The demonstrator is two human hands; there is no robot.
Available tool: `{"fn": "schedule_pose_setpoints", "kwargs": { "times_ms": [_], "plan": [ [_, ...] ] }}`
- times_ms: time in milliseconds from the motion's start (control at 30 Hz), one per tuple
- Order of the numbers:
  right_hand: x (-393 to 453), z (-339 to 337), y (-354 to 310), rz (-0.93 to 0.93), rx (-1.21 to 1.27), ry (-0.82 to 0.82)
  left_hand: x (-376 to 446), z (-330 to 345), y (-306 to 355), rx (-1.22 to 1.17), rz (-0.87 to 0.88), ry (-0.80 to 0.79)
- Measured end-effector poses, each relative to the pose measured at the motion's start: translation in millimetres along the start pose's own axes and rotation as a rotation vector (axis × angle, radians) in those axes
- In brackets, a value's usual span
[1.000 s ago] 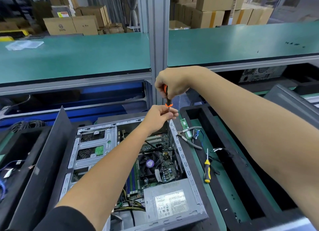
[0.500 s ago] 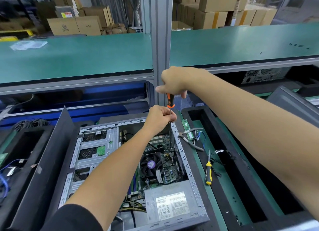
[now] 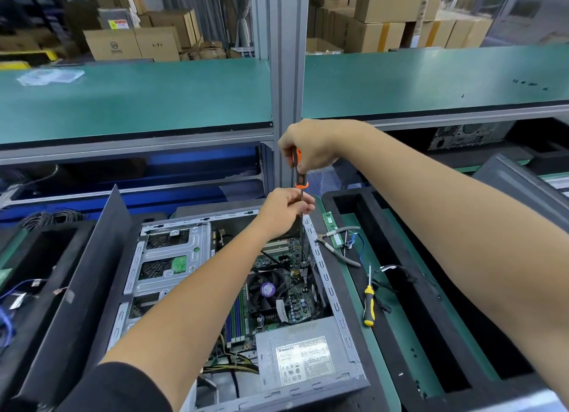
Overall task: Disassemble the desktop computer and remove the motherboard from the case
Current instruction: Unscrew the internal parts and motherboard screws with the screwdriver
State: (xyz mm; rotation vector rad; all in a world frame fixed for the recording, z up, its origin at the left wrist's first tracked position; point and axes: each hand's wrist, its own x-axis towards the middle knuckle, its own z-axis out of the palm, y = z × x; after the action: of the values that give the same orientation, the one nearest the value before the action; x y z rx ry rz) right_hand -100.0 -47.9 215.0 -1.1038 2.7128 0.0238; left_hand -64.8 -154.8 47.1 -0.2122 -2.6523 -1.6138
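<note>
An open grey computer case (image 3: pixel 331 291) lies on its side on the bench. Inside it sits the green motherboard (image 3: pixel 292 291) with a black CPU fan (image 3: pixel 267 290) and a silver power supply (image 3: pixel 303 356). An orange-and-black screwdriver (image 3: pixel 300 177) stands upright over the case's far right corner. My right hand (image 3: pixel 308 147) grips its handle from above. Just below, my left hand (image 3: pixel 284 210) pinches the shaft. The tip reaches down into the case near the far edge of the motherboard.
Right of the case, a black foam tray (image 3: pixel 437 319) holds a yellow-handled screwdriver (image 3: pixel 368 304), pliers (image 3: pixel 338 253), a green RAM stick (image 3: pixel 332 230) and loose cables. A dark side panel (image 3: pixel 83 276) leans at the left. A green shelf (image 3: pixel 138 97) and an aluminium post (image 3: pixel 284 73) stand behind.
The screwdriver has come down, its shaft now running into the case. My right hand shifted its hold on the handle, while my left hand stayed on the shaft.
</note>
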Motion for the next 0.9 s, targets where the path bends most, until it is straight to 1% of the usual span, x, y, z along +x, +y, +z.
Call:
{"fn": "schedule_pose_setpoints", "kwargs": {
  "times_ms": [67,133,200,267,333,433,567,700,833,900],
  "plan": [
    [0,-1,-1,-0.010,0.015,-0.021,-2,2,0,-0.024,-0.022,0.011],
    [2,-3,-3,-0.005,0.020,-0.054,-4,5,0,0.023,-0.029,0.055],
    [3,-4,-6,0.003,0.019,-0.092,-6,8,2,0.051,-0.006,0.089],
    [2,-6,-5,0.026,0.079,-0.110,-8,9,3,0.086,0.031,0.109],
    [0,-6,-2,0.067,0.125,-0.099,-7,9,3,0.123,0.053,0.113],
    [-1,-5,-2,0.155,0.127,-0.081,-6,8,2,0.149,0.046,0.117],
    [-2,-6,-7,0.242,0.149,-0.016,-4,6,1,0.233,0.028,0.132],
    [-5,-4,-12,0.277,0.118,-0.019,-3,4,4,0.280,0.014,0.126],
    [-3,0,-13,0.306,0.163,-0.011,-3,7,4,0.283,-0.005,0.123],
    [-1,1,-13,0.285,0.127,-0.030,-3,8,5,0.283,-0.005,0.124]
  ]
}}
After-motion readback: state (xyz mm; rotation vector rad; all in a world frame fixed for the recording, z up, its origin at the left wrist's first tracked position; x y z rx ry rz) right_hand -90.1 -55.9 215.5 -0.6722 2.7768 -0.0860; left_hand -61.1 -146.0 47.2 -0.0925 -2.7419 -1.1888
